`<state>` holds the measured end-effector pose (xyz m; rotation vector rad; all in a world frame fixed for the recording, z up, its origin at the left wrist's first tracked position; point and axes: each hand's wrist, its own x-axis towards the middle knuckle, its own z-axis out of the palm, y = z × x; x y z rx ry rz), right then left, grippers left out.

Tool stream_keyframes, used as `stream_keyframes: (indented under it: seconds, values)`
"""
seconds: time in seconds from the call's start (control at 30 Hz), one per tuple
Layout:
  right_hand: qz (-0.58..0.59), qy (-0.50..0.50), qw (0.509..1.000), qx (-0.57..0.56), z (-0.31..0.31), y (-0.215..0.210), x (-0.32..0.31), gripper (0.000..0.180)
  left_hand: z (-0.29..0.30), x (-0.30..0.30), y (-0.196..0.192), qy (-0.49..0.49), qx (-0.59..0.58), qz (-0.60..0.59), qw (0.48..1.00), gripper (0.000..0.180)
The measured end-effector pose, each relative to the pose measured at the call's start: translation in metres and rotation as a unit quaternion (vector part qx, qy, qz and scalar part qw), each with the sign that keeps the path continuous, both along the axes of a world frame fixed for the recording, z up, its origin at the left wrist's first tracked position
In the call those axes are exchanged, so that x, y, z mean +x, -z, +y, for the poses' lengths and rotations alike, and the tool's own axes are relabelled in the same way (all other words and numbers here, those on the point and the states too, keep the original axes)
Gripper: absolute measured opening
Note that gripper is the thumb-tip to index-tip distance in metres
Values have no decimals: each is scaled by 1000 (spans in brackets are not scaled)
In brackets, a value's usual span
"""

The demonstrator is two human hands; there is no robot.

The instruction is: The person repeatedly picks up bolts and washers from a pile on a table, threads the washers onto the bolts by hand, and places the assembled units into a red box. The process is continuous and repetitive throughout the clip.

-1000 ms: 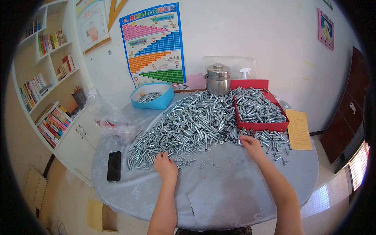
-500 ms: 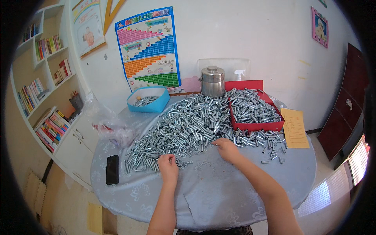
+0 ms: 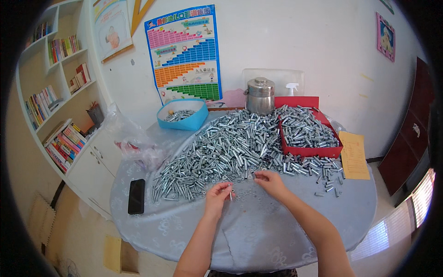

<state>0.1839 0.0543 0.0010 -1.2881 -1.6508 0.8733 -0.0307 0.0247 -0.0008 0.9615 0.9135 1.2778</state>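
Pinching a small metal bolt [image 3: 230, 194] between fingertips, the left hand [image 3: 218, 197] hovers over the table [image 3: 258, 231] near its front edge; the right hand [image 3: 271, 181] beside it closes thumb and finger on what looks like a tiny nut. Just beyond spreads the heap of silver bolts [image 3: 230, 152], a black phone [image 3: 136, 196] at the left edge. Farther back sit a red tray [image 3: 308, 151], blue bowl [image 3: 182, 114] and steel pot [image 3: 260, 95]
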Motion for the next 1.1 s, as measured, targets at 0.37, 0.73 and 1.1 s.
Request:
stream_keyframes:
  seconds: [0.37, 0.73, 1.1]
  values:
    - [116, -26, 992, -51, -70, -11, 11, 23, -32, 34, -19, 36, 120, 185, 975, 20]
    - [-22, -63, 994, 91, -82, -20, 3, 23, -32, 32, -15, 124, 86, 147, 978, 15]
    - [46, -53, 995, 74, -91, -6, -16, 22, -46, 48, -23, 146, 73, 143, 976, 28]
